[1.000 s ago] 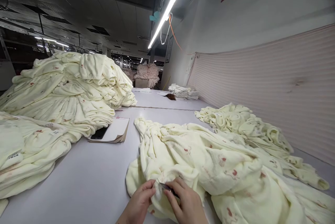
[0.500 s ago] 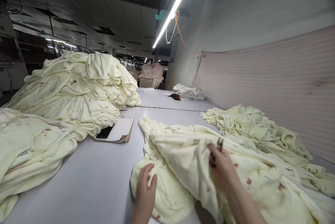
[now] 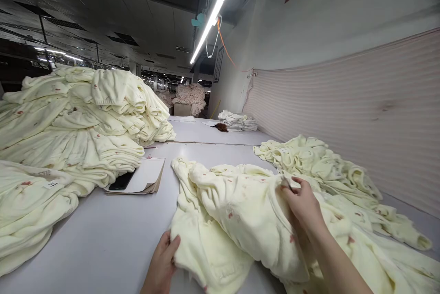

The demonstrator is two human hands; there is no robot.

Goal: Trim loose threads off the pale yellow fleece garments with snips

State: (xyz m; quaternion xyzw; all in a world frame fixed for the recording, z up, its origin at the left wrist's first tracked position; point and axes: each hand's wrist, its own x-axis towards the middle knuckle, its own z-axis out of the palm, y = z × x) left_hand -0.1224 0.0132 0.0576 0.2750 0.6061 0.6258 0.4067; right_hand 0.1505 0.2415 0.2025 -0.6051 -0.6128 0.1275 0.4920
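A pale yellow fleece blanket (image 3: pixel 237 211) with small red prints lies crumpled on the grey table (image 3: pixel 113 239) in front of me. My left hand (image 3: pixel 163 262) grips its near left edge, fingers curled over the fabric. My right hand (image 3: pixel 302 204) is closed on a raised fold further right, and a small metal tool shows at its fingertips. More of the same cloth (image 3: pixel 326 165) trails off toward the right wall.
A tall stack of folded yellow blankets (image 3: pixel 85 119) fills the left side, with another heap (image 3: pixel 27 207) nearer me. A notepad with a dark phone (image 3: pixel 135 179) lies beside the stack. White folded cloth (image 3: pixel 237 122) sits at the far end. A pink striped wall (image 3: pixel 360 115) bounds the right.
My left hand slid down to the blanket's near edge and closed on it. My right hand lifted from the front edge to a fold further right and spread the fabric flatter.
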